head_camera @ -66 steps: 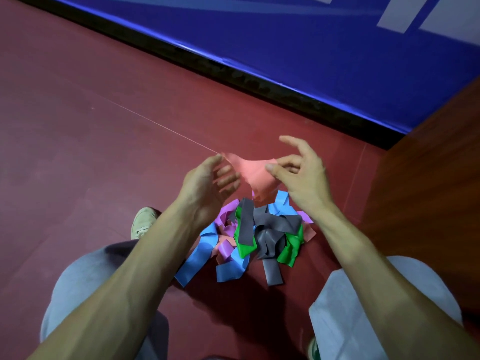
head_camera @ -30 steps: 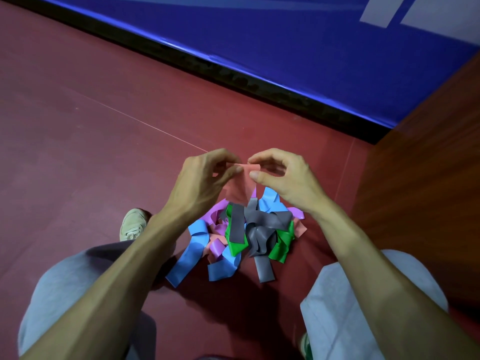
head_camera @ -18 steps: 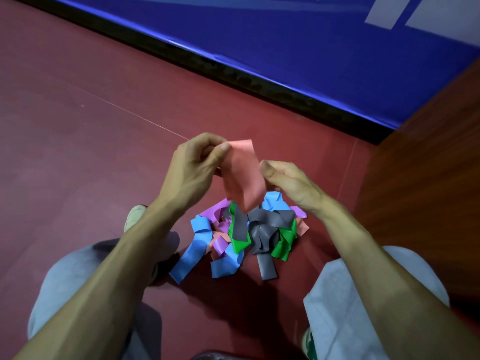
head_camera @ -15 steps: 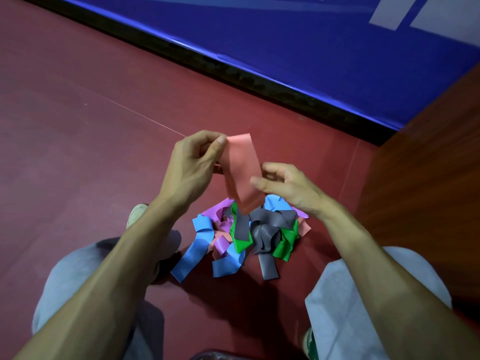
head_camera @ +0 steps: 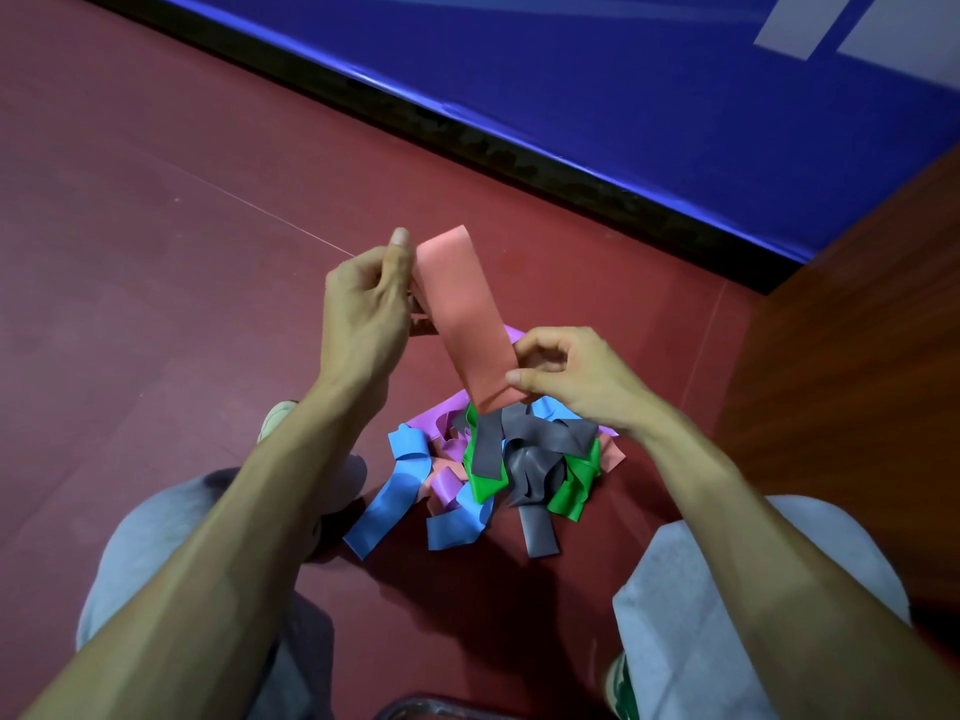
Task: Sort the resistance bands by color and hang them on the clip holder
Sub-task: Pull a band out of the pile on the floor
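Left hand (head_camera: 363, 309) pinching top of pink band (head_camera: 462, 319), right hand (head_camera: 566, 376) pinching its lower end, band held flat above pile (head_camera: 493, 470) of blue, purple, green, grey bands on floor (head_camera: 156, 252)

Salmon-pink flat rubber band (head_camera: 462, 314): plain, one even tone.
Pile: sky-blue rubber bands (head_camera: 387, 504), lilac-purple rubber bands (head_camera: 441, 415), bright green rubber bands (head_camera: 571, 491), dark grey rubber bands (head_camera: 540, 439), all plain.
Dark red vinyl floor (head_camera: 156, 330), crossed by a thin pale line (head_camera: 260, 213).
Royal-blue wall padding (head_camera: 623, 70) with white stripes (head_camera: 789, 23); black base strip (head_camera: 467, 132).
Reddish-brown wood panel (head_camera: 857, 356).
Light grey trousers (head_camera: 691, 589).
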Action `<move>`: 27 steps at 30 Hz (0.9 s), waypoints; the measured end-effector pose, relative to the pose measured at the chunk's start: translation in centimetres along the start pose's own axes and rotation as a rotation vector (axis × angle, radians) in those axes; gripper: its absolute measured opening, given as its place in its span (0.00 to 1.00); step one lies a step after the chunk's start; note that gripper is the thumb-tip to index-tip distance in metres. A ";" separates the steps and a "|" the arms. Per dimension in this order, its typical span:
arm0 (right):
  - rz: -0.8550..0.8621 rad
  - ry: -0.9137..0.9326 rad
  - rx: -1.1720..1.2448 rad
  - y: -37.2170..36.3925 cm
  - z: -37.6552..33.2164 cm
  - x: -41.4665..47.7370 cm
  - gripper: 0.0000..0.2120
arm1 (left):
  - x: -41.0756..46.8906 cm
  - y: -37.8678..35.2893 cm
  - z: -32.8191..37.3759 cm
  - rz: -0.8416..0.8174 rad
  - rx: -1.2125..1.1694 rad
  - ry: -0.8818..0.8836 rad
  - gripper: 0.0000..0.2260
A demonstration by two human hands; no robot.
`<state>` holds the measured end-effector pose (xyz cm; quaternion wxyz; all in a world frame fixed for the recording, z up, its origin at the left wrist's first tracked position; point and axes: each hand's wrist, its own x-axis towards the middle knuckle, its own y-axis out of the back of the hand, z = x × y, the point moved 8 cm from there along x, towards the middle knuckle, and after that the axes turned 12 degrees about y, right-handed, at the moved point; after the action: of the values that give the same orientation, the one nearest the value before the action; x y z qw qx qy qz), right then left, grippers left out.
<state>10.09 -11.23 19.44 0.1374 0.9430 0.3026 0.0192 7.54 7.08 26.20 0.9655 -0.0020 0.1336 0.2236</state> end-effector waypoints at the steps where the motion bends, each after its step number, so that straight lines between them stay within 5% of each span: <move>1: 0.006 -0.005 0.000 0.1 0.1 0.0 0.06 | 0.1 0.0 -0.3 -0.001 -0.019 0.026 0.20; 6: 0.021 -0.014 -0.010 0.4 0.3 0.0 0.07 | 0.4 -0.5 -2.0 -0.031 -0.140 0.201 0.16; 10: 0.012 -0.031 0.031 0.4 0.2 -0.1 0.10 | 0.4 -0.5 -1.8 -0.020 -0.125 0.180 0.14; 14: 0.013 -0.028 0.032 0.6 0.0 -0.2 0.13 | -0.1 -0.4 0.0 0.011 0.023 0.035 0.06; 22: -0.061 0.023 0.013 0.8 -3.9 -2.9 0.18 | -5.0 -2.6 5.8 -0.076 0.523 -0.410 0.08; 27: 0.121 0.222 -0.101 5.1 -13.3 -5.4 0.18 | -8.9 -3.1 11.5 -0.117 0.580 -0.544 0.06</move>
<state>7.00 -14.97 33.89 0.1488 0.9435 0.2573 0.1467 4.11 1.16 39.45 0.9372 0.3222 -0.0696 0.1138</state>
